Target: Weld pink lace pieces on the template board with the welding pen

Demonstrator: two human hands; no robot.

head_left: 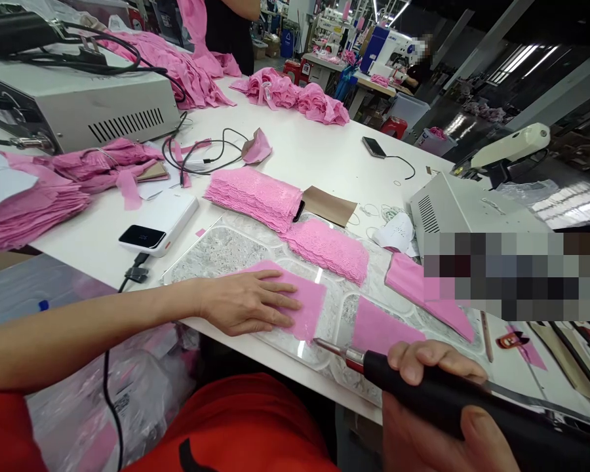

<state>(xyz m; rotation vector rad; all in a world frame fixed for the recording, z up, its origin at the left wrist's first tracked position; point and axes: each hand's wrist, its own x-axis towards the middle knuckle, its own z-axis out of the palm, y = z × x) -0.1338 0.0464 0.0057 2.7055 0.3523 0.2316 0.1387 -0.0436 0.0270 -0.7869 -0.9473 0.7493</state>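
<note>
My left hand (250, 303) lies flat, fingers stretched out, on a pink fabric piece (312, 303) and presses it to the marbled mat (226, 246). My right hand (442, 393) is wrapped round a thick black handheld tool with a narrow metal tip (391, 373). The tip is at the fabric's near right corner; whether it touches cannot be made out. Just right of the tip lies a second flat pink piece (381, 328). Behind my left hand are a stack of pink lace-edged pieces (255, 196) and a fanned row of similar pieces (329, 249).
A white power bank (164, 219) with a cable sits left of the mat. Grey vented boxes stand at left (103, 98) and right (437, 206). Folded pink fabric (430, 295) lies at the right. Pink bundles (295, 98), a phone (373, 147) and brown card (329, 205) lie farther back.
</note>
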